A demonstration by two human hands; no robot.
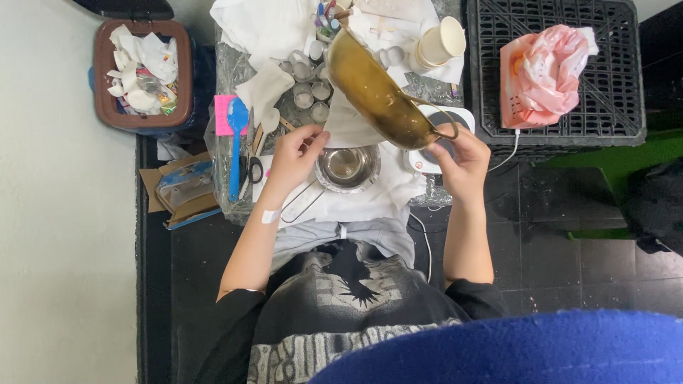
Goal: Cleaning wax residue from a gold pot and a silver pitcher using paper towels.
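Brass pan (pixel 373 92) tilts from right hand (pixel 461 160), above steel bowl (pixel 348 167).

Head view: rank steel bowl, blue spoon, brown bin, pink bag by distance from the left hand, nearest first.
1. Steel bowl: just right of the left hand.
2. Blue spoon: to its left.
3. Brown bin: far upper left.
4. Pink bag: far right, on the black crate.

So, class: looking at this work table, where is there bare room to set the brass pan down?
Little room. The white cloth is bare between the steel bowl and the table's near edge. The back is crowded with small glass cups, paper cups and tissues. The right hand holds the brass pan over the hotplate.
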